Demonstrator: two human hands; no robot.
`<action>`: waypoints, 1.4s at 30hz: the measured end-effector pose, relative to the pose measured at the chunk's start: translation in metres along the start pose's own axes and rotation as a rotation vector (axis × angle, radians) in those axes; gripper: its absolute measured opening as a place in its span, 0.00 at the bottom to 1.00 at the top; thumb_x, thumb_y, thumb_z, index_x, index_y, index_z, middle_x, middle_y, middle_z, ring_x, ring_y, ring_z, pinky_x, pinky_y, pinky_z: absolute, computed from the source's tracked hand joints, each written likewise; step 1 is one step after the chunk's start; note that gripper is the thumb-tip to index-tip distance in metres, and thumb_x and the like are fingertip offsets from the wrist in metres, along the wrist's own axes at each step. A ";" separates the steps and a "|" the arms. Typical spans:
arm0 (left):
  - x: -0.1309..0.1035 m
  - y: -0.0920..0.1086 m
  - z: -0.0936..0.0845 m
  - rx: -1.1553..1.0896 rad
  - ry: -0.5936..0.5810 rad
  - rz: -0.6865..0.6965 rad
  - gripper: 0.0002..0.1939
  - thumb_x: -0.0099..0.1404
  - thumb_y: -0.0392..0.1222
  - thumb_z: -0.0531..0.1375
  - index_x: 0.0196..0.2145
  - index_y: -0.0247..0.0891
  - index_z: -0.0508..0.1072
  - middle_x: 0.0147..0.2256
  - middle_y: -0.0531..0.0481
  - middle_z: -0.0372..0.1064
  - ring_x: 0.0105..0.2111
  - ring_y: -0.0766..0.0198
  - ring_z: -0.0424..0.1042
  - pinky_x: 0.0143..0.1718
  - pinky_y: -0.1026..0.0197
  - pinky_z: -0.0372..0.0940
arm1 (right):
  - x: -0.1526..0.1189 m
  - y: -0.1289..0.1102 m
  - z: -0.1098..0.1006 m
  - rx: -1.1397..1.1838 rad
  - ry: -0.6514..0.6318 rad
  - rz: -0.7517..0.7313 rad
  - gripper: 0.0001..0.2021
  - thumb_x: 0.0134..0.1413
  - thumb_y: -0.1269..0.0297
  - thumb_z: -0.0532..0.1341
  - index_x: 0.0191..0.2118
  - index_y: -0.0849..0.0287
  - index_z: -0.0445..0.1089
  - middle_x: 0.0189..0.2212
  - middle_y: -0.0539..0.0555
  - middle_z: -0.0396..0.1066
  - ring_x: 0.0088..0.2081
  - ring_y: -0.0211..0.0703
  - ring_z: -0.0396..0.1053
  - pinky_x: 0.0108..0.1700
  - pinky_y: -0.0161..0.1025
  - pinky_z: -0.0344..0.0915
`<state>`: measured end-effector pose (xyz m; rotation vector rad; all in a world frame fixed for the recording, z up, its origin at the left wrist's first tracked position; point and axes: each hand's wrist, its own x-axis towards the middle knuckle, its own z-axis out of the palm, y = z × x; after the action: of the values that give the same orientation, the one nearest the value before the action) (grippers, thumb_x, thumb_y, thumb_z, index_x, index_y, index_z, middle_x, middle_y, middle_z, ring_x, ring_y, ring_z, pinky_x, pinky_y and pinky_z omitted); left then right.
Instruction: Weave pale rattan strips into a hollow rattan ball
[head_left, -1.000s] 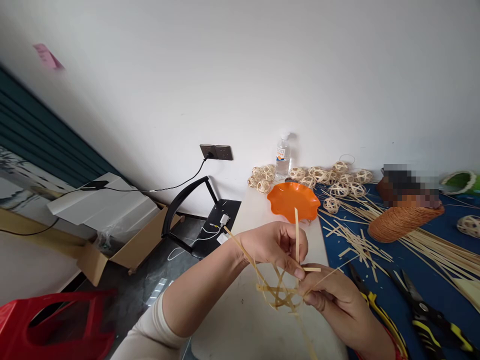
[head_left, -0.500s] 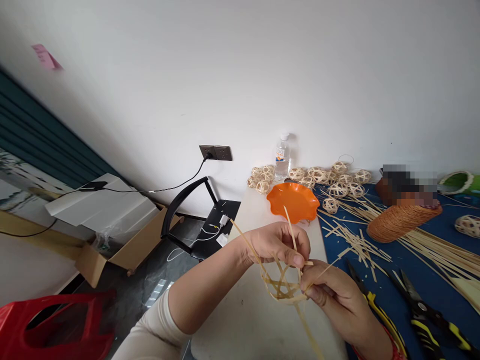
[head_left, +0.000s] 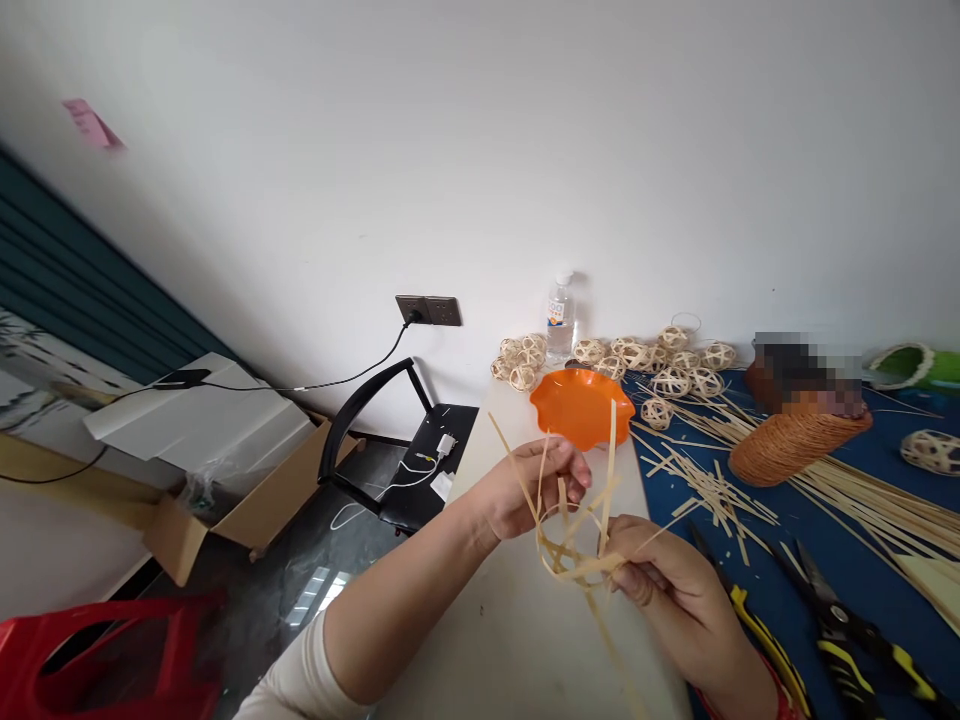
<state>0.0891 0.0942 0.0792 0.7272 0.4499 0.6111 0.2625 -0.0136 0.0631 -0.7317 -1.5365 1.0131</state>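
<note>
A half-round weave of pale bamboo strips (head_left: 564, 560) hangs between my hands above the white table, with several loose strip ends sticking up and one trailing down. My right hand (head_left: 664, 590) pinches its right edge between thumb and fingers. My left hand (head_left: 532, 485) is at the upper left of the weave, behind upright strips, its fingers curled loosely with a gap between thumb and fingertips; nothing is clearly gripped in it. An orange scalloped dish (head_left: 581, 405) lies just beyond my hands.
Woven balls (head_left: 673, 375) and a water bottle (head_left: 559, 315) stand near the wall. Cut strips (head_left: 716, 490), pliers (head_left: 772, 640), shears (head_left: 840, 620) and a rope-wrapped cylinder (head_left: 799, 445) lie on blue cloth. Left are a black chair (head_left: 420, 470), a cardboard box (head_left: 277, 490) and a red stool (head_left: 176, 640).
My left hand has come off the strips near my right hand and moved a little left. Strip ends there now stand more upright. My right hand keeps its pinch.
</note>
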 end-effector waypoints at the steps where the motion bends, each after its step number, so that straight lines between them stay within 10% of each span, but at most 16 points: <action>1: -0.004 -0.001 -0.003 -0.014 0.018 0.019 0.17 0.62 0.51 0.68 0.31 0.31 0.75 0.29 0.48 0.72 0.25 0.69 0.70 0.26 0.68 0.62 | 0.000 0.000 0.000 -0.004 0.011 -0.007 0.07 0.67 0.66 0.57 0.37 0.54 0.71 0.27 0.50 0.66 0.30 0.40 0.64 0.33 0.36 0.62; 13: -0.029 -0.001 -0.027 -0.097 -0.028 0.148 0.10 0.51 0.42 0.73 0.28 0.33 0.79 0.32 0.45 0.76 0.23 0.69 0.71 0.25 0.68 0.64 | 0.000 0.000 0.002 0.078 0.045 0.048 0.09 0.68 0.63 0.57 0.35 0.55 0.71 0.26 0.50 0.64 0.29 0.39 0.62 0.31 0.35 0.59; 42: -0.023 0.010 -0.014 0.200 -0.138 0.185 0.15 0.47 0.37 0.77 0.27 0.36 0.75 0.29 0.46 0.78 0.25 0.65 0.75 0.22 0.68 0.67 | 0.001 0.004 0.003 0.111 -0.049 0.159 0.14 0.68 0.57 0.56 0.31 0.57 0.66 0.26 0.48 0.60 0.28 0.38 0.58 0.31 0.36 0.56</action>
<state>0.0601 0.0917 0.0808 1.0028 0.3208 0.6904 0.2595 -0.0116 0.0599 -0.7653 -1.4683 1.2327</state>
